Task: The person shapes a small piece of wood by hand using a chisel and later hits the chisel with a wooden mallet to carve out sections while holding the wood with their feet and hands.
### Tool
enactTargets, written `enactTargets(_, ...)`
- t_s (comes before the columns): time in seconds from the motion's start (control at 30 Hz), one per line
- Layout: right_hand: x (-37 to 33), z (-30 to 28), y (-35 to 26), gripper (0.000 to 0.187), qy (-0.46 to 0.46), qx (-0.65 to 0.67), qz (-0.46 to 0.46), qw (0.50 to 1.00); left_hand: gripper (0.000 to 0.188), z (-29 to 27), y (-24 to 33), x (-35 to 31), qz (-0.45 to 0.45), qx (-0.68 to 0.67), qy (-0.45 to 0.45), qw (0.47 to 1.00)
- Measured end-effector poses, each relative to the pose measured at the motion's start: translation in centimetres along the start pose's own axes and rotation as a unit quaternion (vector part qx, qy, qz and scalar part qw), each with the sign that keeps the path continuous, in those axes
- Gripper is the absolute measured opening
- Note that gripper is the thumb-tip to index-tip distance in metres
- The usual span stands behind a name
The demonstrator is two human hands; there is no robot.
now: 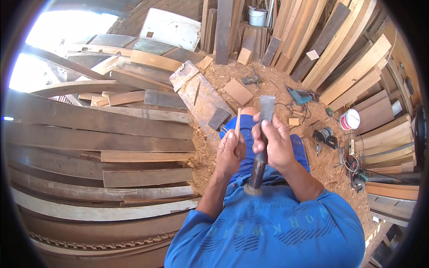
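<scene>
Holding one stick (237,123) left-handed, one chisel (260,161) right-handed

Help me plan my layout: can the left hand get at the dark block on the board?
Probably yes: the dark block lies uncovered near the left hand, though that hand grips a thin wooden strip.

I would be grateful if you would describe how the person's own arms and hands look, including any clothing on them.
The left hand and right hand are bare, with no gloves or wristwear visible. The left sleeve and right sleeve are short and blue, part of a shirt with dark slanted stripes and lettering.
</scene>
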State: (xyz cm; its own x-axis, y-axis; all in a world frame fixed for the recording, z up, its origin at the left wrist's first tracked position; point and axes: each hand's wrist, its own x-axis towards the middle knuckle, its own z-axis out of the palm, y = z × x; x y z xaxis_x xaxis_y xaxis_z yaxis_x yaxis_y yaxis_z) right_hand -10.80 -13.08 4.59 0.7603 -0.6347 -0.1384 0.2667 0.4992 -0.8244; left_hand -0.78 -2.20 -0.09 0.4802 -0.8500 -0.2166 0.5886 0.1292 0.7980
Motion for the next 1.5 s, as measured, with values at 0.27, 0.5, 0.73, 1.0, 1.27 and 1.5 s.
enactTargets(0.27, -3.3, 3.1, 1.2, 0.018, -0.132, 0.154, 0.259, 0.944, 0.032, -2.1, 2.0, 1.1, 0.050, 0.157, 0.024, 0.986)
enactTargets(0.5, -4.5, 3.1, 0.4, 0.021, -0.127, 0.084, 0.223, 0.963, 0.029, -1.1, 2.5, -1.0, 0.128, 0.337, 0.027, 0.932)
enactTargets(0.73, -4.9, 2.9, -0.3, 0.020, -0.137, 0.065, 0.200, 0.968, 0.031, 1.0, 2.9, -1.8, 0.137, 0.281, 0.025, 0.949)
enactTargets(1.0, -5.6, 2.7, -2.3, 0.015, -0.092, 0.061, 0.075, 0.991, 0.036, 0.2, -1.0, -4.6, 0.121, 0.344, -0.027, 0.931)
enactTargets(1.27, -1.3, 0.4, -2.5, 0.018, -0.031, -0.158, -0.044, 0.986, 0.044, 0.0, -0.4, -4.7, -0.113, -0.095, -0.079, 0.986)
enactTargets(1.5, 0.4, -0.2, -1.7, 0.017, -0.048, -0.203, -0.060, 0.976, 0.036, 1.1, -1.0, -3.6, -0.011, 0.061, -0.062, 0.996)
